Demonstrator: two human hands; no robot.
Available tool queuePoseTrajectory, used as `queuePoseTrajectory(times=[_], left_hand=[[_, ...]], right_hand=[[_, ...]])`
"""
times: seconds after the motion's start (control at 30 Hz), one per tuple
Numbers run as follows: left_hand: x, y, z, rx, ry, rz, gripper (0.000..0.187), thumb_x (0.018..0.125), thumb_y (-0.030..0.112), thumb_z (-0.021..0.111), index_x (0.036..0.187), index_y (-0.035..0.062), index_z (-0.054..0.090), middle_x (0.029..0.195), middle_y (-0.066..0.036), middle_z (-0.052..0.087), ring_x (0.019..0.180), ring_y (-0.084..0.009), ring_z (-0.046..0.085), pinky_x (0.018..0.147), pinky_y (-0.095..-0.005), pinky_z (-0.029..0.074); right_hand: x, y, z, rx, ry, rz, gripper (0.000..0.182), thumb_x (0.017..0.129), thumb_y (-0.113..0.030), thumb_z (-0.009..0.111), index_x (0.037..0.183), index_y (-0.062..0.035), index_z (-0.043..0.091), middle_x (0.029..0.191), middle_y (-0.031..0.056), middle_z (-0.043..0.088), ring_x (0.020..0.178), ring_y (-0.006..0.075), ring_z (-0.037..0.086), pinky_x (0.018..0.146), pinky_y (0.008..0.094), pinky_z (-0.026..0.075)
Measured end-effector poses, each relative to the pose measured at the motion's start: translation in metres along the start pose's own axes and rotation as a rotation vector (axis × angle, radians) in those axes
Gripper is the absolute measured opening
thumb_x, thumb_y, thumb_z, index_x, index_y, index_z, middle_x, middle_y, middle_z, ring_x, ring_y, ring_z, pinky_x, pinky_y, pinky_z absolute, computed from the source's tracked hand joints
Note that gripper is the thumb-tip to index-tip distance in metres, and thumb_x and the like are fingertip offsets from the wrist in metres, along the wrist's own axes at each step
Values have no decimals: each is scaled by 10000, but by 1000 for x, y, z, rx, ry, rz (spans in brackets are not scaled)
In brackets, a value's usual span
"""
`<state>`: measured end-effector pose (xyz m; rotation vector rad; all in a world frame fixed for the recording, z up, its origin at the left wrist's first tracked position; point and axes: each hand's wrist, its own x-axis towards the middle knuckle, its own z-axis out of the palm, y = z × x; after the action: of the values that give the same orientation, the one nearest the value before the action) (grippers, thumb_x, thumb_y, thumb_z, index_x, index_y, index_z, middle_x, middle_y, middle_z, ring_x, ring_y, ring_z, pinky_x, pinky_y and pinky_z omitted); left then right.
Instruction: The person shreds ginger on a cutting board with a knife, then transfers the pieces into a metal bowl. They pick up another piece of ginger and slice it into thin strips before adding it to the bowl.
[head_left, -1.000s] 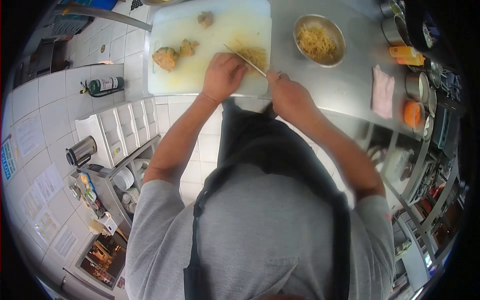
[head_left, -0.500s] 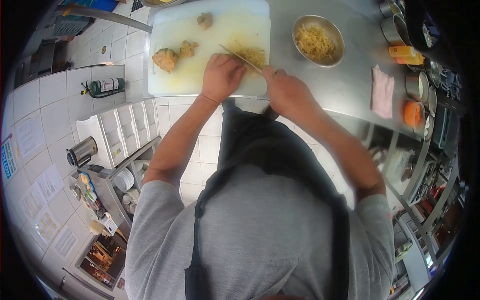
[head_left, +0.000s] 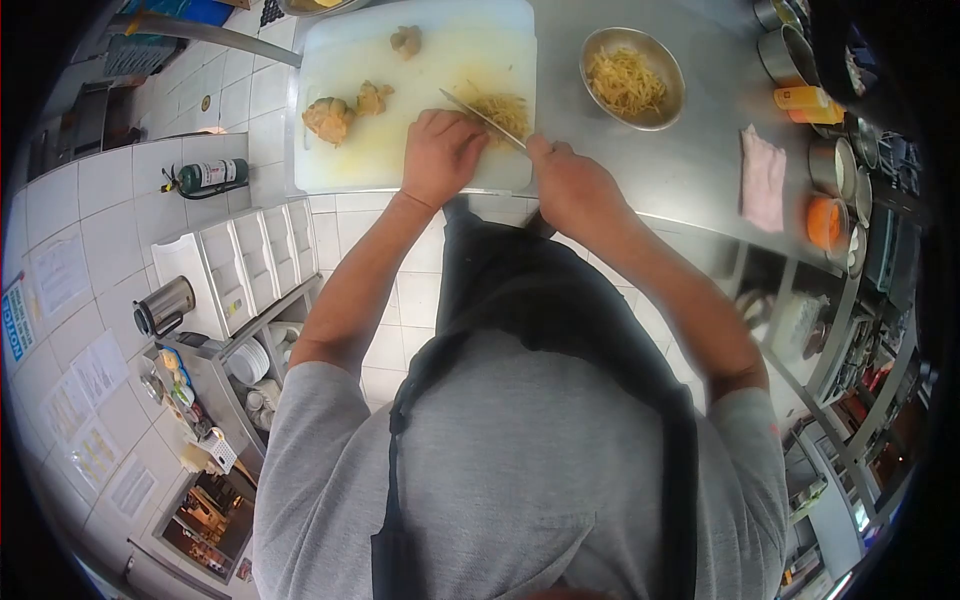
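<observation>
My right hand (head_left: 578, 180) grips a kitchen knife (head_left: 482, 117) by its handle, the blade slanting up and left across the white cutting board (head_left: 390, 170). Just left of the blade, my left hand (head_left: 440, 155) presses down with its fingers curled; whatever lies under them is hidden. Beyond the blade is a small heap of thin yellow shreds (head_left: 500, 108), which look like ginger. Knobbly tan ginger pieces sit on the board: a large one (head_left: 328, 120), a smaller one (head_left: 373, 98) beside it, and another (head_left: 406, 42) near the far edge.
On the steel counter (head_left: 690, 190), right of the board, stands a metal bowl (head_left: 592, 98) of yellow shreds. A pink cloth (head_left: 763, 180) lies farther right, near metal containers and an orange-filled tub (head_left: 826, 222). White drawers (head_left: 240, 260) and a fire extinguisher (head_left: 208, 177) are at the left.
The whole view has shifted very slightly to the left. Both hands, the knife and the ginger pieces keep nearly the same places on the board.
</observation>
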<state>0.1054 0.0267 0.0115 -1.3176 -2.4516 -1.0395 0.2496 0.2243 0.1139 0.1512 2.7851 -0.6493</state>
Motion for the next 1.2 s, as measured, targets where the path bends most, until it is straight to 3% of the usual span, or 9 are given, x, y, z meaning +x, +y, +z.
queuePoseTrajectory(times=[0.17, 0.47, 0.67, 0.77, 0.87, 1.2], left_hand=[[1, 3, -3, 13, -17, -6, 112, 879, 108, 857, 976, 106, 800, 1027, -56, 773, 1015, -323, 684, 935, -453, 541], [-1, 1, -2, 6, -19, -18, 119, 873, 110, 875, 970, 105, 806, 1005, -54, 778, 1007, -314, 688, 939, -445, 544], [-2, 0, -1, 9, -15, -30, 118, 868, 122, 888, 954, 102, 809, 1010, -50, 783, 1020, -314, 693, 949, -442, 549], [-2, -1, -1, 8, -21, -30, 129, 870, 127, 886, 964, 99, 802, 1004, -60, 773, 1026, -324, 691, 950, -445, 549], [0, 5, -1, -17, 54, -70, 145, 874, 140, 886, 975, 95, 792, 996, -72, 761, 1028, -337, 686, 947, -449, 545], [-1, 0, -2, 47, 5, -49, 159, 880, 169, 899, 966, 95, 788, 994, -65, 769, 1014, -330, 689, 931, -454, 549]], right_hand=[[-13, -8, -11, -29, -2, -4, 235, 1026, -27, 540, 1253, 25, 571, 1041, 306, 714, 890, 463, 778, 792, 552, 636], [-6, 4, 7, -49, 35, -28, 246, 1022, -25, 559, 1263, 19, 578, 1040, 305, 714, 892, 459, 779, 779, 549, 636], [-5, -7, -21, -41, 4, -50, 253, 1021, -23, 553, 1270, 17, 579, 1030, 299, 716, 899, 458, 779, 790, 547, 636], [-2, 9, 9, -25, 36, -43, 262, 1020, -22, 555, 1277, 21, 579, 1026, 294, 717, 910, 457, 778, 801, 548, 633], [7, 0, -19, -82, -72, -34, 263, 1024, -25, 553, 1281, 23, 579, 1036, 293, 719, 921, 459, 775, 813, 551, 630], [1, -6, -19, -53, -50, -51, 255, 1028, -19, 537, 1273, 29, 585, 1049, 306, 719, 915, 469, 774, 815, 555, 629]])
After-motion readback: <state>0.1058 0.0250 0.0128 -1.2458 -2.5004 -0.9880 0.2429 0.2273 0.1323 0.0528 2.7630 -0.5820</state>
